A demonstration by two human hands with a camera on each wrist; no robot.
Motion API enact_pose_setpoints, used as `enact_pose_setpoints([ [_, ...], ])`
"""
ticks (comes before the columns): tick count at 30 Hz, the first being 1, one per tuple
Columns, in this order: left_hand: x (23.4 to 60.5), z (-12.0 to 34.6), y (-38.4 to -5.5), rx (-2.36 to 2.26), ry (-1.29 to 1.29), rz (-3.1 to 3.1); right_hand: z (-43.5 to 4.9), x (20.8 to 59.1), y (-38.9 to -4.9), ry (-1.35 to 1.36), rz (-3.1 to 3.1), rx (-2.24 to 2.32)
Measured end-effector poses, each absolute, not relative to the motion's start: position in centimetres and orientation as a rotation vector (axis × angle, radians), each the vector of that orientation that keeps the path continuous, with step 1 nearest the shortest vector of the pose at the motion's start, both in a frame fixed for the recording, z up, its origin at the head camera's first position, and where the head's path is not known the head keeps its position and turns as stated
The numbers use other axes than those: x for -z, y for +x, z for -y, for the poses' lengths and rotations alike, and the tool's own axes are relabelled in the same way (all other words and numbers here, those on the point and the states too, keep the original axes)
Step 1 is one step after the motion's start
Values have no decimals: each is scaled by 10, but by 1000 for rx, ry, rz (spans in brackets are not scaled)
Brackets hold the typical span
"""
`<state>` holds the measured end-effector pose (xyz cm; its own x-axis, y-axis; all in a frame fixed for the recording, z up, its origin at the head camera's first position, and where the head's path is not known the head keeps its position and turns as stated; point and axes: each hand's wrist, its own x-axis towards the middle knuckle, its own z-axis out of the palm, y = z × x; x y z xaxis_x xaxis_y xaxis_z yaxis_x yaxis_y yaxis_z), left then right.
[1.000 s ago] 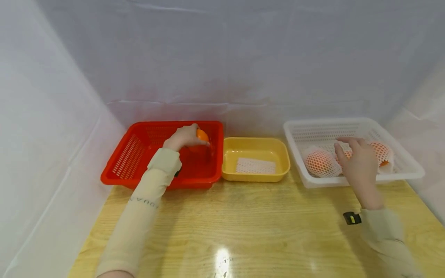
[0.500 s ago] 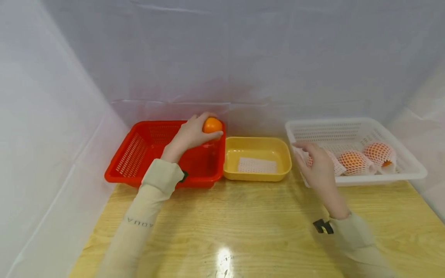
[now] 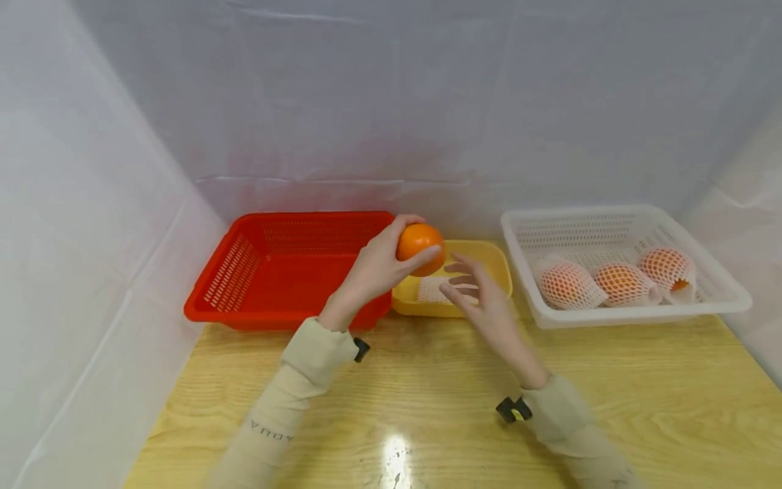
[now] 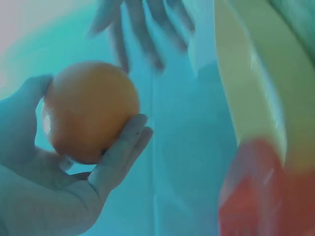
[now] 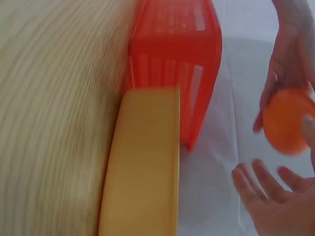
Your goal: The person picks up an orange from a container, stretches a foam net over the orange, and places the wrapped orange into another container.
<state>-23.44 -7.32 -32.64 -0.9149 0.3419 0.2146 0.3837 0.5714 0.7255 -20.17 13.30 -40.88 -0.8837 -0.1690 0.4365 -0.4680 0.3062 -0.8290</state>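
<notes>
My left hand (image 3: 379,267) grips a smooth orange fruit (image 3: 421,249) between thumb and fingers, held above the left part of the yellow tray (image 3: 497,272). In the left wrist view the same orange fruit (image 4: 91,110) sits in the curve of the thumb and fingers. My right hand (image 3: 485,305) is just to the right of the fruit, fingers spread and holding nothing. The right wrist view shows this open right hand (image 5: 278,196) below the fruit, with a gap between them. White foam netting (image 3: 432,289) lies in the yellow tray, partly hidden by the hands.
A red basket (image 3: 287,316) stands left of the yellow tray. On the right, a white basket (image 3: 647,316) holds three netted fruits, among them the leftmost fruit (image 3: 568,285). White sheeting (image 3: 391,102) walls the back and sides of the wooden table (image 3: 440,394).
My left hand has lifted the orange fruit from the red basket and carried it right. My right hand has left the white basket and moved left, toward the fruit.
</notes>
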Motion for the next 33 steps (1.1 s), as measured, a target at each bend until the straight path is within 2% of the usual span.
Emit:
enact_pose_setpoints([
  [8,356,39,-221,1607,-597,2543,-121,408,-199,477,2082,-1985],
  [14,369,23,-213,1656,-646,2532,-126,409,-198,464,1922,-2070],
  [24,369,33,-207,1781,-785,2511,-148,399,-187,558,2126,-1815],
  [33,386,41,-194,1577,-919,2519,-159,410,-175,712,2263,-1548],
])
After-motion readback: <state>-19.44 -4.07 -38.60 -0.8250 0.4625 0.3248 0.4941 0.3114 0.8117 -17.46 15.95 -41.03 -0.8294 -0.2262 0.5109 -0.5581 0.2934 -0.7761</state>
